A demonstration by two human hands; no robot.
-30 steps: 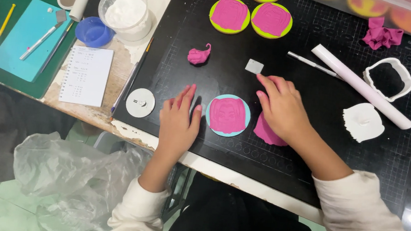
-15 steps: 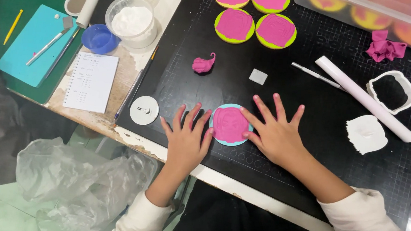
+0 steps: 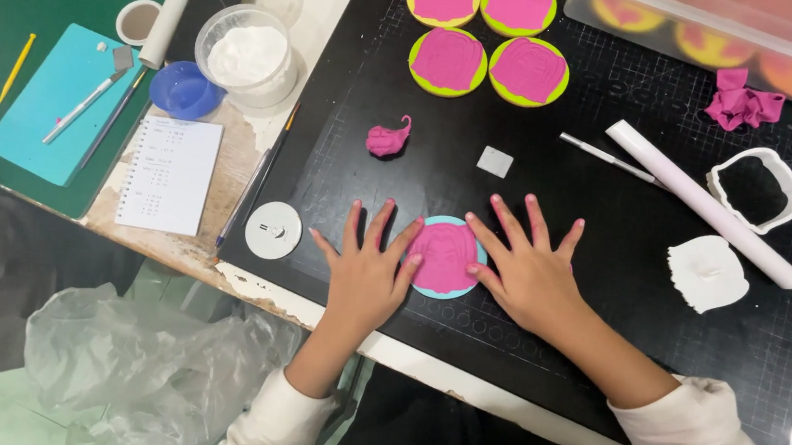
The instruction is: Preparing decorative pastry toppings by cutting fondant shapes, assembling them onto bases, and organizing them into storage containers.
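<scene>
— Where's the pink disc?

— The pink disc [image 3: 446,256], on its pale blue round base, lies on the black cutting mat [image 3: 608,233] near the counter's front edge, between both hands.

— And the hands?

— The left hand [image 3: 367,273] rests flat at its left side, the right hand [image 3: 532,269] flat at its right; fingers [image 3: 510,222] spread apart, gripping nothing, fingertips touching the disc's edges.

— Nearby?

— A pink lump [image 3: 387,138] and small white square [image 3: 495,160] lie beyond; a white rolling pin [image 3: 707,206] sits off to the right

Four pink-topped yellow discs [image 3: 447,60] are counted, one pink-topped blue disc [image 3: 444,257], two rolling pins [image 3: 703,202], and two hands [image 3: 367,275].
</scene>
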